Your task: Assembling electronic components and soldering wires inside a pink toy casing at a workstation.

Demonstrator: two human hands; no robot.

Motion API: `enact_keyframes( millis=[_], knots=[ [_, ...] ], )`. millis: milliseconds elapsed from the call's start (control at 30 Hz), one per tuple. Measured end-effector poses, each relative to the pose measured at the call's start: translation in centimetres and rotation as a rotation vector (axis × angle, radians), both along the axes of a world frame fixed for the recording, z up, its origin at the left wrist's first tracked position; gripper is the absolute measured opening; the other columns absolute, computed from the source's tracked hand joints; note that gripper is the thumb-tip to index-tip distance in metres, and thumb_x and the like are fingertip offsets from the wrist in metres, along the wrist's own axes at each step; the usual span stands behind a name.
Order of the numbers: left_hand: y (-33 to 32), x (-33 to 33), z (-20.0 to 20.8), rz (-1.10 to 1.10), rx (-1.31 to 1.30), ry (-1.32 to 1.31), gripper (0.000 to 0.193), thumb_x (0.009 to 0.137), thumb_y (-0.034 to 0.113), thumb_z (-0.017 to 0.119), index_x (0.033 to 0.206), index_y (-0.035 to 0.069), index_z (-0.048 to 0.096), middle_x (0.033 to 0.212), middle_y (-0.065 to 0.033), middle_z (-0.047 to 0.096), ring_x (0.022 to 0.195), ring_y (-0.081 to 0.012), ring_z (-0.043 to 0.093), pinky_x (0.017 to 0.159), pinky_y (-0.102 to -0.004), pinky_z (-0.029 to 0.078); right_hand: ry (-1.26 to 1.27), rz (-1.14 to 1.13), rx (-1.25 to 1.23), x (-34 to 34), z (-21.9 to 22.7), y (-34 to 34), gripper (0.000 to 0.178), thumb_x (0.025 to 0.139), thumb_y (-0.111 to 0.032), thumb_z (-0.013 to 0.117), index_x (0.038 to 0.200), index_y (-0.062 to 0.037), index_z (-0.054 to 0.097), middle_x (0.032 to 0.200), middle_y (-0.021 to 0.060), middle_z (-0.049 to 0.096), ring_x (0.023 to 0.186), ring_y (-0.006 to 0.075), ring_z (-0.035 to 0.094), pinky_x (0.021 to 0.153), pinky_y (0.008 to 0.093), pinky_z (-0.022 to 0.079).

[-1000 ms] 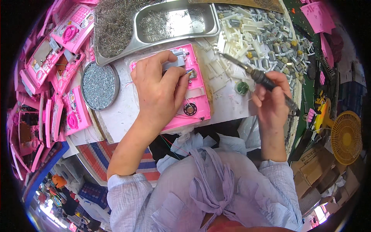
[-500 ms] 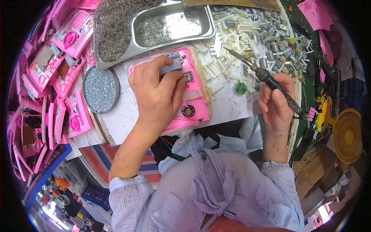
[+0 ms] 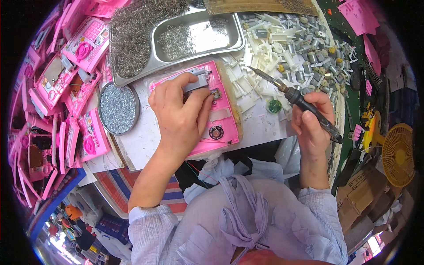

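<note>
A pink plastic toy casing (image 3: 227, 119), its inner side up, lies in front of me with a round black speaker (image 3: 216, 132) and thin wires in it. My left hand (image 3: 179, 110) rests over its upper part, fingers closed around a grey plastic part (image 3: 198, 81). Beside the thumb sits a small metal component (image 3: 216, 94), partly covered by the fingers. To the right, my right hand (image 3: 314, 126) grips a soldering iron (image 3: 304, 100) by its black handle. The iron's tip points up and left, above the white plastic pieces and apart from the casing.
A round dish of small screws (image 3: 118, 108) stands left of the casing. Behind is a metal tray (image 3: 243, 42) with springs. White plastic parts and small motors (image 3: 304, 57) are heaped at the right, near a green round piece (image 3: 274, 106). Pink casings (image 3: 90, 134) pile up at left.
The soldering iron and my right hand have shifted slightly left and down. My left hand keeps its hold, and the whole scene sits a little lower in the picture.
</note>
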State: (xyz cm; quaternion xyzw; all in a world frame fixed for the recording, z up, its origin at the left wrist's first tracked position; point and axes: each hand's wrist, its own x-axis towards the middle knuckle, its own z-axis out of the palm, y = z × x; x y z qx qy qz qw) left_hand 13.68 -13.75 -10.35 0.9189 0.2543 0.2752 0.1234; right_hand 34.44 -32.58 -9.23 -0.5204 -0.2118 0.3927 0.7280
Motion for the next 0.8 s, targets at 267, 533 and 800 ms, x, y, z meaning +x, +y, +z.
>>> enact_keyframes(
  millis=[267,533,800],
  knots=[
    [-0.01,0.01,0.14,-0.003,0.005,0.002,0.018,0.075,0.012,0.08,0.092,0.011,0.072,0.113,-0.0069,0.06,0.092,-0.0253,0.053,0.085,-0.039,0.037,-0.021,0.033,0.034,-0.08,-0.45,0.01,0.032,0.09,-0.006,0.069,0.117,0.0017,0.055,0.077,0.0069,0.058,0.056,0.0075,0.047,0.048,0.021,0.037],
    [0.0,0.02,0.2,-0.003,0.012,0.012,0.018,0.075,0.013,0.08,0.092,0.012,0.073,0.113,-0.0068,0.06,0.094,-0.0255,0.054,0.085,-0.0388,0.037,-0.012,0.044,0.029,-0.18,-0.63,-0.13,0.033,0.089,-0.007,0.071,0.117,0.0022,0.055,0.078,0.0071,0.06,0.055,0.0072,0.047,0.048,0.0209,0.037],
    [0.05,-0.05,0.18,-0.011,0.018,-0.002,0.02,0.074,0.012,0.081,0.093,0.012,0.073,0.112,-0.0073,0.061,0.095,-0.0252,0.054,0.086,-0.0386,0.038,-0.021,0.061,0.032,-0.34,-0.81,-0.04,0.033,0.089,-0.006,0.071,0.116,0.0024,0.055,0.08,0.0075,0.061,0.055,0.0067,0.048,0.047,0.0204,0.037]
  ],
)
